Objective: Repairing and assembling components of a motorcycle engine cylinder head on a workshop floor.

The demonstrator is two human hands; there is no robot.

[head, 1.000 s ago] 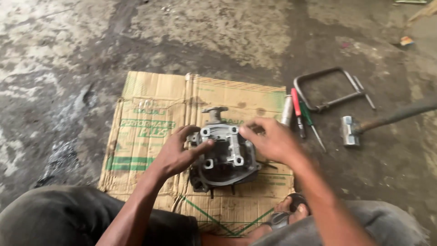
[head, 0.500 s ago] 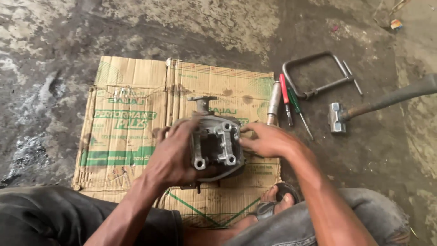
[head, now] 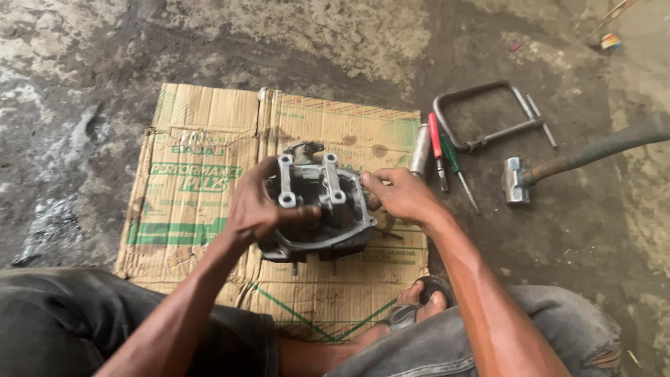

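Stained, rough concrete floor (head: pixel 105 42) fills the frame, with a flattened cardboard sheet (head: pixel 195 139) spread on it in the centre as a work mat.

Nearest to me, at the bottom edge, I see dark trousers on bent knees and a sandalled foot (head: pixel 419 304) resting on the lower right part of the cardboard.

Just above that, in the middle of the frame, both hands are on a grey metal engine cylinder head (head: pixel 317 209), which sits on the cardboard, tilted a little toward the camera. My left hand (head: pixel 258 206) wraps the left side, its grip closed on the casting with the thumb lying across the top face. My right hand (head: pixel 398 195) touches the right edge with its fingertips; I cannot tell whether that grip is pinching anything or only steadying the part.

As I judge it, the work is at an early or middle stage: the head is bare on top, studs poke out beneath it, and no tool is in hand.

Farther off, right of centre, lie a metal socket tube (head: pixel 419 150), a red screwdriver (head: pixel 437 150) and a green screwdriver (head: pixel 457 167), all untouched. Beyond them in the upper right rest a steel clamp frame (head: pixel 481 112) and a hammer (head: pixel 551 171).
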